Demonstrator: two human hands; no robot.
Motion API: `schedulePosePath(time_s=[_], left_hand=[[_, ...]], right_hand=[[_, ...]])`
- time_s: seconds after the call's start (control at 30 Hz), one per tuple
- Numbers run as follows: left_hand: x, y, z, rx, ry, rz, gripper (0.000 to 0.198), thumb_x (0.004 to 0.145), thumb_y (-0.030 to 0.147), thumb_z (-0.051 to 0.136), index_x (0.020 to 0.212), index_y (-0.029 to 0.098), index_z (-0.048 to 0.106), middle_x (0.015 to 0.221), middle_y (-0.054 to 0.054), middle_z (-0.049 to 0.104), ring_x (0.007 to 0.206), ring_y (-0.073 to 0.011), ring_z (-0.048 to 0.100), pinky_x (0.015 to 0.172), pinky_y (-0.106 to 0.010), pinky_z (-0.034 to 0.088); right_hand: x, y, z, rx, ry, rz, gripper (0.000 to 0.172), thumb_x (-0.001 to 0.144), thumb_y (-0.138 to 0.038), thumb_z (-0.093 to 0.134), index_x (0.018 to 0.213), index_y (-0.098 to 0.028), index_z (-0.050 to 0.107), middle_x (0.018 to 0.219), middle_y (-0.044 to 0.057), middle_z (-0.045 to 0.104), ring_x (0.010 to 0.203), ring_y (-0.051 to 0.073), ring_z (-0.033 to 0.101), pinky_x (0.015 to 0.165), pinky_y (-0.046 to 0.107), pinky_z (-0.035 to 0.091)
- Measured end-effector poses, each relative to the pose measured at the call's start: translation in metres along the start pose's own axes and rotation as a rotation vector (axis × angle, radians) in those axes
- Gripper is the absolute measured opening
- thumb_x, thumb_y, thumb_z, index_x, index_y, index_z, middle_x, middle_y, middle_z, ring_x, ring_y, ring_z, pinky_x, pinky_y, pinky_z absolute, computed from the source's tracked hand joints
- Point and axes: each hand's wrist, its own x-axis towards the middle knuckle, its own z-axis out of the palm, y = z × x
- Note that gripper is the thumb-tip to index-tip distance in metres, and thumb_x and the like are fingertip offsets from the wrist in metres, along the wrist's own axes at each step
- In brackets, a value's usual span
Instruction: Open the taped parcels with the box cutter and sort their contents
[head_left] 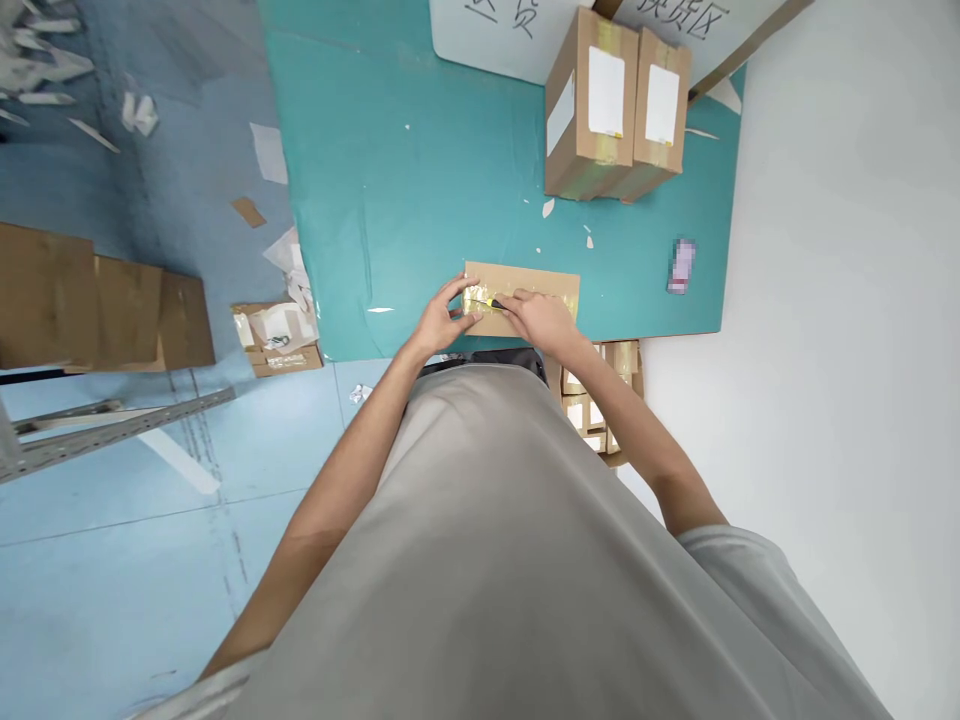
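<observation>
A brown cardboard box (525,281) with shiny tape lies near the front edge of the green table. At its left end, my left hand (442,318) grips it, thumb and fingers set apart on the two sides. My right hand (541,318) is closed around a yellow-and-black utility knife (493,303). The knife points left, and its thin blade lies over the tape at the box's left part. How deep the blade sits cannot be made out. My right fingers cover part of the box's top.
Two taped cartons (600,110) with white labels stand at the back right of the green table (420,170). A pixelated pinkish item (681,266) lies at the right. Paper scraps dot the surface. Larger boxes (97,300) and a metal frame (127,430) occupy the left floor.
</observation>
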Motion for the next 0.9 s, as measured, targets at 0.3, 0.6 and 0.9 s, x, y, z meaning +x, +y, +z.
schedulePosePath(time_s=[0.3, 0.6, 0.9], left_hand=[[0.000, 0.002, 0.002, 0.006, 0.026, -0.017, 0.089, 0.080, 0.061, 0.093, 0.158, 0.027, 0.069, 0.186, -0.020, 0.045, 0.168, -0.0454, 0.050, 0.126, -0.060, 0.058], [0.000, -0.005, 0.015, -0.008, 0.079, -0.018, 0.085, 0.083, 0.063, 0.093, 0.158, 0.028, 0.071, 0.185, -0.019, 0.046, 0.164, -0.0455, 0.056, 0.127, -0.062, 0.056], [0.005, -0.001, 0.032, -0.034, 0.101, -0.048, 0.079, 0.082, 0.055, 0.092, 0.155, 0.030, 0.076, 0.183, -0.017, 0.051, 0.163, -0.0436, 0.058, 0.125, -0.060, 0.058]], right_hand=[[0.014, -0.013, -0.008, -0.113, -0.004, -0.037, 0.049, 0.120, -0.013, 0.036, 0.162, -0.018, 0.063, 0.144, 0.019, 0.076, 0.120, 0.029, 0.075, 0.091, 0.036, 0.051], [0.009, -0.004, -0.016, -0.151, -0.068, -0.011, 0.048, 0.116, -0.013, 0.042, 0.158, -0.015, 0.067, 0.145, 0.024, 0.077, 0.127, 0.033, 0.077, 0.100, 0.042, 0.057], [-0.062, 0.069, -0.009, -0.229, -0.223, 0.246, 0.052, 0.112, -0.003, 0.042, 0.159, -0.013, 0.064, 0.141, 0.027, 0.077, 0.127, 0.033, 0.077, 0.091, 0.037, 0.051]])
